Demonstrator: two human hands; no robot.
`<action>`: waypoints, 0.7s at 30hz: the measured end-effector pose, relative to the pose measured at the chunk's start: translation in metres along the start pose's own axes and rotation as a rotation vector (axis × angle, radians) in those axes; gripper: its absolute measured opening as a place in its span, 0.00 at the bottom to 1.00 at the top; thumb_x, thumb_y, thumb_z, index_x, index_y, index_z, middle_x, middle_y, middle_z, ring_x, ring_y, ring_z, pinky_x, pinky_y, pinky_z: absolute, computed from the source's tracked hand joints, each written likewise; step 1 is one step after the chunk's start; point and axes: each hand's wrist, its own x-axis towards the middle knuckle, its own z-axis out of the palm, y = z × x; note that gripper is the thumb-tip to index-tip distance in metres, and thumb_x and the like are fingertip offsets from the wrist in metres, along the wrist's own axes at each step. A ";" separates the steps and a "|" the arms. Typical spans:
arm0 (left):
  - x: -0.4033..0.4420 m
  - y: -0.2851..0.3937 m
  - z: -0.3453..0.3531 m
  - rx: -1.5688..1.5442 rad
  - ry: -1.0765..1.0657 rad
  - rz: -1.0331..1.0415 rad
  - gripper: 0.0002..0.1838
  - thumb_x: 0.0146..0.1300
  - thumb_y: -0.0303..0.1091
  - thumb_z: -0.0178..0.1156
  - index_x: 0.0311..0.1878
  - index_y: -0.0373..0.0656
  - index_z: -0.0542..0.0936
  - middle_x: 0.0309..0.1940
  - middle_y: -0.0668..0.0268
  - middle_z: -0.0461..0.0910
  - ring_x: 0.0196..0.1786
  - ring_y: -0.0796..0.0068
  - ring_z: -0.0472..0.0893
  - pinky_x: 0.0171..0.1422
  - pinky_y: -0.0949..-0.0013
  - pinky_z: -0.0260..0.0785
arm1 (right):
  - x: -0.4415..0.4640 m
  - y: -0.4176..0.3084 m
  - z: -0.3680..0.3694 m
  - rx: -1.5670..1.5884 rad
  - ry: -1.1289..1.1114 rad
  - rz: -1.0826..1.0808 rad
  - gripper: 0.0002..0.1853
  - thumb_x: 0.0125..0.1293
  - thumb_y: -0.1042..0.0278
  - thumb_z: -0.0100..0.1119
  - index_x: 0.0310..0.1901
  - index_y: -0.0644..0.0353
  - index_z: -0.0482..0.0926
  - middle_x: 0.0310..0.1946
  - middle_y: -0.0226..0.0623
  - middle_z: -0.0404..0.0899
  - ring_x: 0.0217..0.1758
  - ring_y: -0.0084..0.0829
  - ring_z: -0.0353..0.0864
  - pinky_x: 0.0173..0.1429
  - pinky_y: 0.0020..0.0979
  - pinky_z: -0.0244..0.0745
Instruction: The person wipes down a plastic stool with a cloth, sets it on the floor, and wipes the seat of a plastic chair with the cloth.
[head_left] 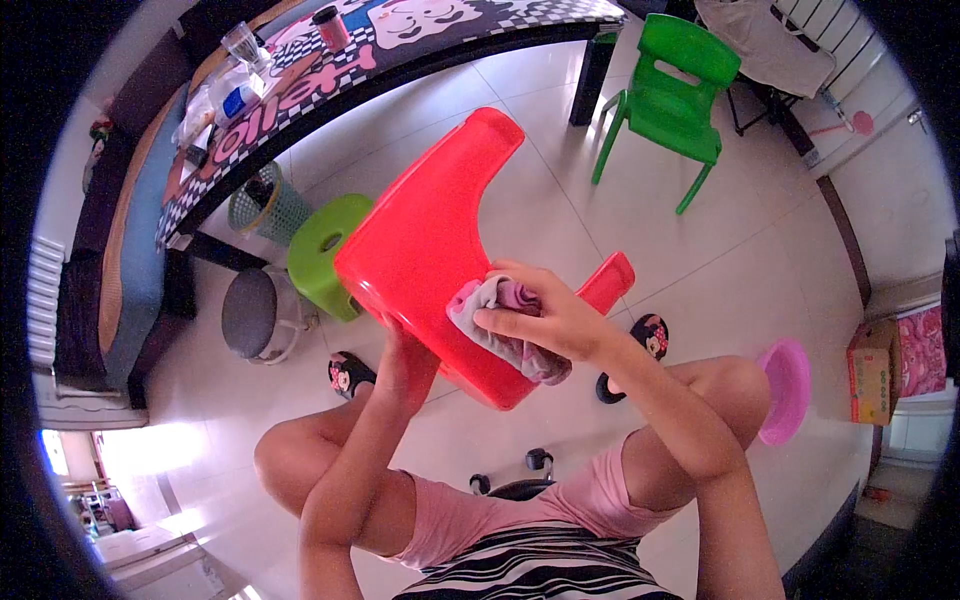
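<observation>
A red plastic stool is held tilted in front of my knees, its legs pointing away from me. My left hand grips the stool's near edge from below, and its fingers are partly hidden behind the red plastic. My right hand is closed on a bunched grey and pink cloth, which presses against the side of the stool. Part of the cloth hangs down below the fingers.
A green stool, a grey round stool and a mesh basket stand at left. The table carries a glass and a jar. A green chair, pink basin and cardboard box are at right.
</observation>
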 end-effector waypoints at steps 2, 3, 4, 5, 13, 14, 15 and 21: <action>0.000 0.002 0.001 0.025 -0.053 -0.004 0.48 0.57 0.73 0.49 0.74 0.53 0.55 0.72 0.64 0.59 0.73 0.61 0.61 0.75 0.51 0.54 | -0.001 -0.001 -0.001 -0.021 0.000 0.014 0.22 0.59 0.55 0.68 0.45 0.65 0.78 0.47 0.38 0.74 0.51 0.28 0.74 0.57 0.28 0.67; 0.000 0.003 0.002 0.038 -0.079 -0.005 0.49 0.56 0.74 0.48 0.74 0.53 0.54 0.73 0.64 0.59 0.73 0.61 0.61 0.75 0.50 0.54 | -0.001 -0.001 0.000 -0.001 0.016 -0.014 0.20 0.60 0.55 0.67 0.44 0.64 0.78 0.45 0.37 0.76 0.50 0.27 0.75 0.56 0.28 0.69; 0.000 0.004 0.003 0.045 -0.066 -0.037 0.51 0.55 0.75 0.48 0.74 0.51 0.54 0.73 0.63 0.58 0.74 0.61 0.59 0.76 0.51 0.52 | -0.003 -0.001 0.001 0.019 0.032 -0.043 0.18 0.61 0.56 0.67 0.44 0.63 0.79 0.44 0.35 0.77 0.48 0.25 0.76 0.55 0.28 0.70; -0.001 0.004 0.004 0.053 -0.053 -0.068 0.52 0.54 0.75 0.48 0.74 0.49 0.53 0.73 0.63 0.57 0.74 0.61 0.58 0.77 0.51 0.50 | -0.004 -0.001 0.003 0.039 0.049 -0.071 0.17 0.62 0.57 0.67 0.43 0.62 0.79 0.42 0.33 0.78 0.47 0.24 0.77 0.54 0.29 0.71; 0.001 -0.005 -0.011 0.109 -0.156 -0.162 0.57 0.50 0.79 0.44 0.75 0.47 0.50 0.75 0.61 0.53 0.76 0.61 0.53 0.79 0.51 0.43 | -0.010 0.017 -0.002 0.054 0.068 -0.118 0.14 0.62 0.59 0.67 0.39 0.61 0.79 0.37 0.28 0.78 0.42 0.20 0.76 0.48 0.25 0.71; 0.000 -0.005 -0.011 0.118 -0.167 -0.153 0.57 0.50 0.79 0.43 0.75 0.47 0.50 0.75 0.61 0.53 0.76 0.61 0.53 0.79 0.51 0.43 | -0.010 0.018 -0.002 0.045 0.062 -0.128 0.13 0.62 0.59 0.67 0.39 0.61 0.79 0.36 0.28 0.78 0.42 0.20 0.76 0.47 0.25 0.71; -0.001 -0.005 -0.009 0.128 -0.180 -0.145 0.57 0.50 0.79 0.43 0.75 0.47 0.49 0.75 0.61 0.52 0.77 0.61 0.53 0.79 0.51 0.43 | -0.009 0.017 -0.003 0.066 0.047 -0.110 0.13 0.62 0.59 0.67 0.39 0.61 0.79 0.36 0.28 0.78 0.42 0.20 0.77 0.47 0.25 0.71; -0.004 0.003 0.003 0.145 -0.089 -0.173 0.58 0.49 0.80 0.42 0.76 0.47 0.48 0.76 0.61 0.51 0.76 0.61 0.53 0.79 0.52 0.44 | -0.006 0.010 -0.003 0.129 0.001 -0.011 0.15 0.62 0.59 0.67 0.41 0.62 0.79 0.39 0.27 0.78 0.44 0.20 0.76 0.49 0.25 0.71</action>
